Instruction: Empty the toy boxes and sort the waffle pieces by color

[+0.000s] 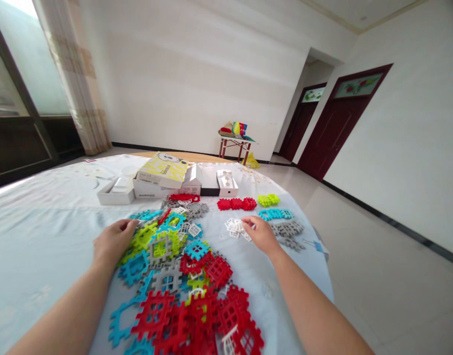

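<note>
A mixed heap of plastic interlocking building pieces (167, 281) in red, blue, green, grey and white spreads over the middle of the table. My left hand (115, 240) rests at the heap's left edge, its fingers curled and closed beside green and blue pieces; what they hold, if anything, is hidden. On the right, my right hand (262, 233) pinches at a small pile of white window pieces (234, 227), fingertips on a white one. Just beyond that hand lie sorted groups: red pieces (236, 203), green pieces (268, 199), blue pieces (276, 214) and grey pieces (288, 229).
Open white boxes (116, 196) stand along the far side, with a yellow and white box (163, 170) tilted on top. A light blue cloth (56, 256) covers the round table. Behind it, a small side table (237, 140) holds colourful packages near the wall.
</note>
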### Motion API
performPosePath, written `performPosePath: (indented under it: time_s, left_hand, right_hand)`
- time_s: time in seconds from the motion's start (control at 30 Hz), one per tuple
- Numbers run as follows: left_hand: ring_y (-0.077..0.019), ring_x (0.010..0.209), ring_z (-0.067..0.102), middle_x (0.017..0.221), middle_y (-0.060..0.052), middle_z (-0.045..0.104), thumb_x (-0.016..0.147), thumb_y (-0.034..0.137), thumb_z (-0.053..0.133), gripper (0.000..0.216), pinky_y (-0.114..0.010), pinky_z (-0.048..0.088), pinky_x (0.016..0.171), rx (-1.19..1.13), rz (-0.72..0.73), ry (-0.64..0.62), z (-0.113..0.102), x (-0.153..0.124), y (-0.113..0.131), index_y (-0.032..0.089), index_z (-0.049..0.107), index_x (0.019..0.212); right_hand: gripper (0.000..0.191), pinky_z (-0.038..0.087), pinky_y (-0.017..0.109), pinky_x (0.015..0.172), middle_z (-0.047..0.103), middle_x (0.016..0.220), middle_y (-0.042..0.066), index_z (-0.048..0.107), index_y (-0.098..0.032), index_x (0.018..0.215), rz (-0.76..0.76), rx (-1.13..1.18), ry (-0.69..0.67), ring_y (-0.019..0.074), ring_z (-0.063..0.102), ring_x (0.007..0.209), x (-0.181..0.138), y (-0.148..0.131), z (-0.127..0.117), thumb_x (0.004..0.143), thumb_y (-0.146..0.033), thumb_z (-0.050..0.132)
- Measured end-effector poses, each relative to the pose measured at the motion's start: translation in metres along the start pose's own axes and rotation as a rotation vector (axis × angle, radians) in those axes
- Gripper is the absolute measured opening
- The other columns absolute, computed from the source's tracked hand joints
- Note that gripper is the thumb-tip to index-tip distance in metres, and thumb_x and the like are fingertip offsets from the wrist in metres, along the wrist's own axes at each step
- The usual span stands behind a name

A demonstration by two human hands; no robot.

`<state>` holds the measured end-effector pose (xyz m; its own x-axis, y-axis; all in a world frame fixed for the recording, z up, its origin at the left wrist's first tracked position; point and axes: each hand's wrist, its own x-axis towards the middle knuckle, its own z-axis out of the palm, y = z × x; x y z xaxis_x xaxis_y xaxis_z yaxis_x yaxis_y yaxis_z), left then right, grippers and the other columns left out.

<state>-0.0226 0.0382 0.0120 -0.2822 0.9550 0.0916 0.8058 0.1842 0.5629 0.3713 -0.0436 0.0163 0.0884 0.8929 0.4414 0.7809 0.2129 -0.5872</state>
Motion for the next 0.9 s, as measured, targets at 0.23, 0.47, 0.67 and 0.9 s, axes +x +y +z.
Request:
performPosePath:
  time_s: [0.23, 0.47, 0.67, 0.9]
  left_hand:
    - [-0.0215, 0.081, 0.057, 0.086, -0.008, 0.065, 0.078, 0.055, 0.038, 0.052, -0.028, 0.039, 0.066, -0.049, 0.010, -0.006, 0.002, 0.004, -0.007, 0.018, 0.064, 0.105]
    - [-0.0236, 0.080, 0.058, 0.086, -0.009, 0.066, 0.078, 0.055, 0.037, 0.052, -0.028, 0.040, 0.062, -0.010, 0.004, -0.004, 0.000, 0.005, -0.007, 0.018, 0.065, 0.103]
    - [-0.0238, 0.082, 0.058, 0.090, -0.009, 0.066, 0.078, 0.055, 0.036, 0.053, -0.028, 0.041, 0.063, 0.008, 0.007, -0.019, 0.001, 0.006, -0.007, 0.020, 0.064, 0.105]
    - [-0.0243, 0.082, 0.059, 0.090, -0.009, 0.066, 0.077, 0.059, 0.035, 0.056, -0.029, 0.042, 0.063, 0.040, -0.003, -0.018, 0.004, 0.012, -0.011, 0.021, 0.064, 0.106]
  right_hand:
    - [0.023, 0.045, 0.028, 0.075, 0.068, 0.087, 0.004, 0.067, -0.019, 0.095, -0.110, 0.075, -0.147, 0.0153, 0.060, 0.078, -0.015, -0.042, 0.015, 0.080, -0.035, 0.058]
    - [0.056, 0.041, 0.033, 0.085, 0.067, 0.095, 0.008, 0.065, -0.018, 0.102, -0.352, -0.043, -0.356, 0.0224, 0.058, 0.093, -0.022, -0.095, 0.048, 0.068, -0.063, 0.061]
    - [0.045, 0.041, 0.031, 0.087, 0.065, 0.097, 0.006, 0.062, -0.019, 0.107, -0.320, -0.016, -0.383, 0.0203, 0.057, 0.093, -0.024, -0.096, 0.052, 0.069, -0.043, 0.067]
    - [0.050, 0.039, 0.031, 0.091, 0.061, 0.105, 0.005, 0.058, -0.021, 0.114, -0.235, 0.092, -0.270, 0.0195, 0.054, 0.099, -0.016, -0.085, 0.033, 0.066, -0.029, 0.068]
